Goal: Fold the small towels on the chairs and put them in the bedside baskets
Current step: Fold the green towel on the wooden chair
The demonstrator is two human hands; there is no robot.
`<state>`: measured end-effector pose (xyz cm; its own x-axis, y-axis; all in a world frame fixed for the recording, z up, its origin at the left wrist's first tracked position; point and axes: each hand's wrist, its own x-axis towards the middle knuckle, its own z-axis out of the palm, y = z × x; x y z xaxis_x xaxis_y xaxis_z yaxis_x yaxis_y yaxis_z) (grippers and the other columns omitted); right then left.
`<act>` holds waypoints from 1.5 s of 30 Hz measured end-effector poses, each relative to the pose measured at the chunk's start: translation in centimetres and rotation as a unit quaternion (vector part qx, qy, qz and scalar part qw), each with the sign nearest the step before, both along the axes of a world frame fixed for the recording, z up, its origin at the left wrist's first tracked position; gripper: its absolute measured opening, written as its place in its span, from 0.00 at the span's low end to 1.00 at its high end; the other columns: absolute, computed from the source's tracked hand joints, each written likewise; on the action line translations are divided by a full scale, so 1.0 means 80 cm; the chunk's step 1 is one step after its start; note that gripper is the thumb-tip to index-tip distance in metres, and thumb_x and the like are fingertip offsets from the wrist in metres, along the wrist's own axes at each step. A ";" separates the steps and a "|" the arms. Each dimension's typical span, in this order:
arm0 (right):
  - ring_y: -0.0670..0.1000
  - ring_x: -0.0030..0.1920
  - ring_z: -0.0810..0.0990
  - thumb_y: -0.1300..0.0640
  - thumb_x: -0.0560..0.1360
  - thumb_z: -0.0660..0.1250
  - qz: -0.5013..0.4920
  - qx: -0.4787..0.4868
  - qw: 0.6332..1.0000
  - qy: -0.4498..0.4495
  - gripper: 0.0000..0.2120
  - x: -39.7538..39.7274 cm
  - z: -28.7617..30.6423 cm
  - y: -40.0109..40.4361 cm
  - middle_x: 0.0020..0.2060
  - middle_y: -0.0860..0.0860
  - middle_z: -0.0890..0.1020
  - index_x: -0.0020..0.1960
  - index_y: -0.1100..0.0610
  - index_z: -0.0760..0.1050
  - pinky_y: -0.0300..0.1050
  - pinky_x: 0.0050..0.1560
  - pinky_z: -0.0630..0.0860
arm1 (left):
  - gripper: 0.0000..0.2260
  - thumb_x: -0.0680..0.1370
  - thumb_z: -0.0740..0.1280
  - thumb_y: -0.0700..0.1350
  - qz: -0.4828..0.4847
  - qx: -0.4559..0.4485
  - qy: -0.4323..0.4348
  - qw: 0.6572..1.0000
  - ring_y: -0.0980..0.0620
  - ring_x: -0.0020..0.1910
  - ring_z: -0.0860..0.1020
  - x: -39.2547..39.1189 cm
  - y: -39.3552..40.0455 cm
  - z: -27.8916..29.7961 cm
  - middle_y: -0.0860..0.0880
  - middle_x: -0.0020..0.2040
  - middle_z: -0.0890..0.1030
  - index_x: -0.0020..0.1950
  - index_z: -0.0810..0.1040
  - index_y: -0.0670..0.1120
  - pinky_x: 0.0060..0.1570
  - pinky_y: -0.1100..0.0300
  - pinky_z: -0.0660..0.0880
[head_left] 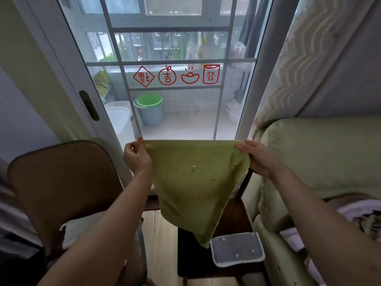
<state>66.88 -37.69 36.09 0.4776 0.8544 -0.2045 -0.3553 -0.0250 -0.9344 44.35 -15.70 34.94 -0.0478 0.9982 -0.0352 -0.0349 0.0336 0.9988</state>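
Observation:
A small green towel (193, 182) with tiny embroidered marks hangs spread in the air in front of the glass door. My left hand (137, 156) pinches its upper left corner and my right hand (258, 156) pinches its upper right corner. The lower edge droops to a point above a dark wooden chair (233, 215). A folded grey towel with white stars (237, 249) lies on that chair's seat. A white towel (82, 230) lies on the brown chair (61, 182) at the left. No basket is in view.
A sliding glass door (175, 79) with red stickers stands straight ahead, with buckets on the balcony behind it. A pale green bed (321, 153) with a patterned curtain above fills the right side. Wooden floor (158, 244) shows between the two chairs.

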 end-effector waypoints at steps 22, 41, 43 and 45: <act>0.50 0.40 0.81 0.58 0.70 0.74 -0.265 0.183 0.946 0.040 0.23 -0.197 0.097 -0.006 0.43 0.55 0.82 0.61 0.68 0.77 0.43 0.40 0.77 | 0.13 0.75 0.71 0.52 -0.074 0.107 -0.054 0.990 0.57 0.33 0.72 -0.151 -0.042 0.081 0.50 0.35 0.75 0.40 0.73 0.45 0.34 0.62 0.69; 0.48 0.35 0.82 0.65 0.72 0.73 -0.446 0.130 0.885 -0.008 0.02 -0.182 0.095 -0.082 0.33 0.51 0.84 0.43 0.61 0.81 0.41 0.40 0.81 | 0.09 0.79 0.67 0.43 -0.182 -0.035 -0.196 0.963 0.55 0.39 0.76 -0.073 -0.109 0.064 0.49 0.41 0.73 0.41 0.69 0.47 0.32 0.66 0.79; 0.50 0.37 0.82 0.64 0.71 0.74 -0.450 0.124 0.884 -0.007 0.04 -0.157 0.085 -0.080 0.35 0.52 0.84 0.45 0.61 0.82 0.45 0.47 0.81 | 0.09 0.80 0.66 0.43 -0.180 -0.044 -0.192 0.964 0.57 0.37 0.76 -0.053 -0.106 0.053 0.49 0.41 0.73 0.42 0.70 0.46 0.32 0.67 0.78; 0.50 0.39 0.81 0.64 0.71 0.74 -0.451 0.118 0.885 -0.004 0.03 -0.129 0.073 -0.074 0.34 0.52 0.84 0.44 0.60 0.82 0.49 0.52 0.80 | 0.07 0.80 0.66 0.44 -0.180 -0.047 -0.181 0.966 0.58 0.36 0.76 -0.031 -0.100 0.040 0.50 0.41 0.74 0.45 0.71 0.43 0.33 0.68 0.78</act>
<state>56.59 -43.65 41.90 0.9876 0.1433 -0.0646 -0.1244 0.4617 -0.8782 41.87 -23.66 38.13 0.3338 0.9395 -0.0769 -0.3494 0.1991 0.9156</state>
